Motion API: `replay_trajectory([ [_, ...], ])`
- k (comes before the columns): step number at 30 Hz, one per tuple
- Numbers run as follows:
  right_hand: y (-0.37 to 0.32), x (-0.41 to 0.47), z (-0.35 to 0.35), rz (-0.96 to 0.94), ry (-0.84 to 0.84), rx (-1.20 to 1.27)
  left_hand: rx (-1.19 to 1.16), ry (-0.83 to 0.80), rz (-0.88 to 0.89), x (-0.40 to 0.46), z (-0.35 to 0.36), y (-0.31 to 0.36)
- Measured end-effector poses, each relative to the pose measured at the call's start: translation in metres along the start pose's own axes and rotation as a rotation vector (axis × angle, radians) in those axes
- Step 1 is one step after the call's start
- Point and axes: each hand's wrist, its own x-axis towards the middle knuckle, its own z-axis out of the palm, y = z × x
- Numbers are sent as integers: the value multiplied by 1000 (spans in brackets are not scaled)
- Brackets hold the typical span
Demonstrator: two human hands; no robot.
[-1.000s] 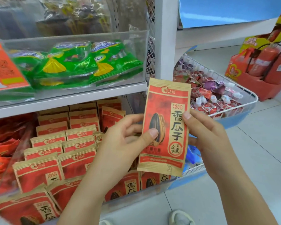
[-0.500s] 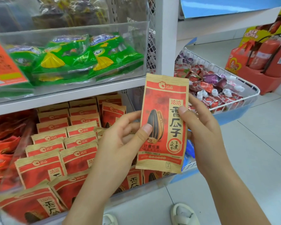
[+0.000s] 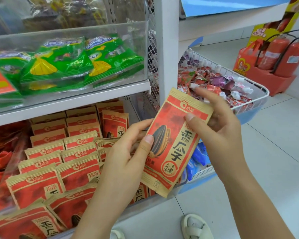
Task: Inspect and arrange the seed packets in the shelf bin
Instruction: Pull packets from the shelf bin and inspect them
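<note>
A red and tan sunflower seed packet (image 3: 175, 144) is held up in front of the lower shelf, tilted with its top to the right. My left hand (image 3: 128, 152) pinches its left edge, thumb on the printed seed. My right hand (image 3: 217, 125) grips its upper right side, thumb on the front. Below and to the left, the clear shelf bin (image 3: 145, 202) holds several rows of the same packets (image 3: 76, 171), standing upright.
The shelf above carries green snack bags (image 3: 79, 61) in a clear bin. A white post (image 3: 166, 49) divides the shelving from a white wire basket (image 3: 259, 99) of wrapped candies on the right. Red fire extinguishers (image 3: 283, 56) stand on the tiled floor beyond.
The held packet has tipped clockwise from nearly upright. My right hand slid up to its top right part, and my left thumb stays on its left side.
</note>
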Motion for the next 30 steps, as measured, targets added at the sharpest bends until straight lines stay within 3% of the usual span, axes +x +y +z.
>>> replay_trajectory([
  [11, -7, 6, -9, -6, 72, -4, -98, 134, -41, 2, -3, -1],
  [19, -8, 6, 2, 94, -100, 230, -90, 243, -13, 3, -3, 1],
  [30, -16, 3, 21, 51, -17, 232, -59, 12, -67, -3, 0, 7],
])
